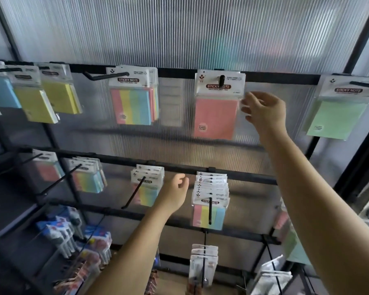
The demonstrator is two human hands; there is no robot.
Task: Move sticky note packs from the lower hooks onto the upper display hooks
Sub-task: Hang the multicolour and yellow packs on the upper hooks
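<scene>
A pink sticky note pack (215,116) hangs on an upper hook (222,80) at the centre. My right hand (264,112) is just right of it, fingers loosely curled, fingertips at the pack's clear right edge. Whether they touch is unclear. My left hand (175,193) hovers between two lower hooks, fingers relaxed and holding nothing. To its right, a stack of several striped packs (210,201) hangs on a lower hook (210,210). To its left hang a few striped packs (147,186). Striped packs (134,96) fill the upper hook to the left.
A green pack (339,116) hangs at the upper right, yellow packs (51,92) and a blue pack (0,92) at the upper left. More striped packs (87,177) hang lower left. Long black hooks (58,182) jut forward. Other carded goods (202,265) hang on the rows below.
</scene>
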